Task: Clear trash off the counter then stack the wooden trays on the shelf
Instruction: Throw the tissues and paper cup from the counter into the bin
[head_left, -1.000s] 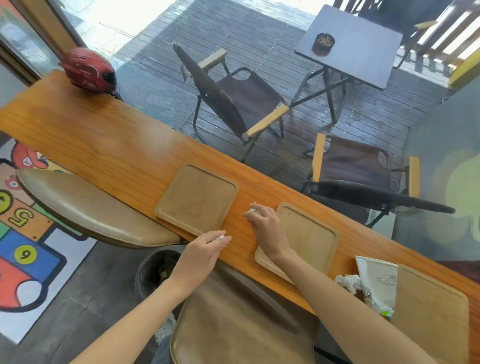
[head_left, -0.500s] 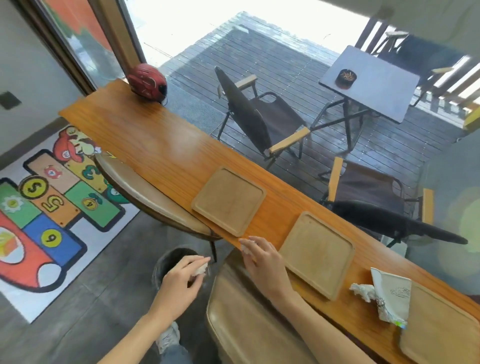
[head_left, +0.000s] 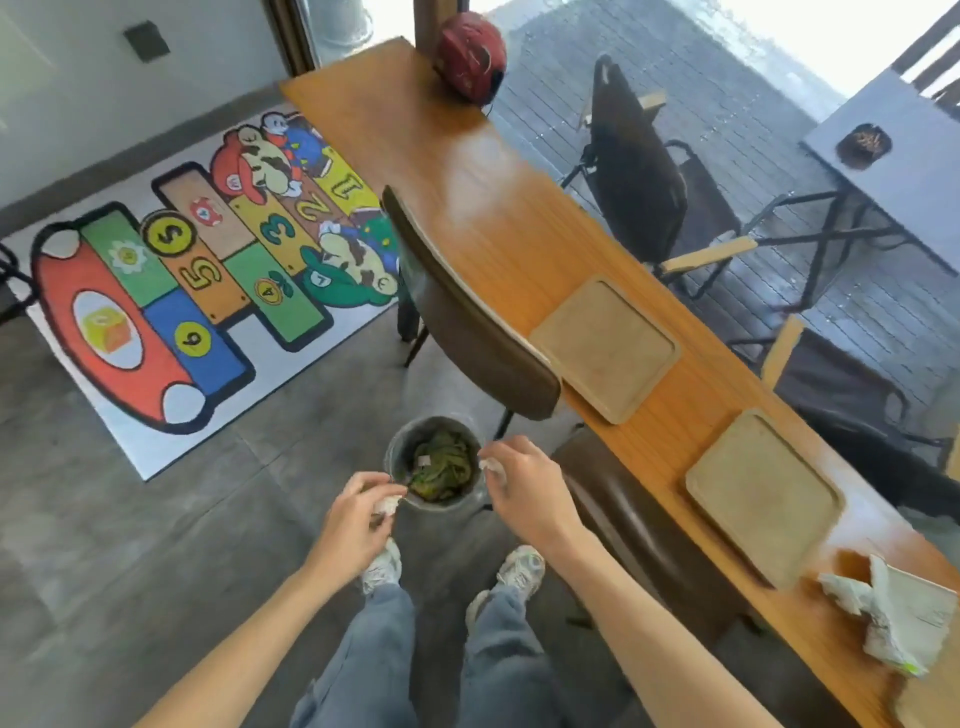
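Left hand (head_left: 353, 519): fingers (head_left: 382, 488) pinched on a small white paper scrap (head_left: 388, 503), held at the near rim of the trash bin (head_left: 400, 457). Right hand (head_left: 524, 486): fingers (head_left: 498, 454) closed on a second white scrap (head_left: 491, 467), held at the bin's right rim. Both scraps positioned at the opening, presumably for release into the bin, already part-filled with green waste. Bin on the floor between the feet and a brown chair (head_left: 467, 317), just beside the desk (head_left: 467, 171).

On the desk: two wooden trays (head_left: 605, 348), (head_left: 763, 496), lying flat and apart, not yet stacked. Beyond the nearer tray, crumpled paper trash (head_left: 898, 623) not yet cleared. Red helmet (head_left: 470, 54) at the far end. Shelf not in view.

Judgement: clearing step under way; stacking not begun.
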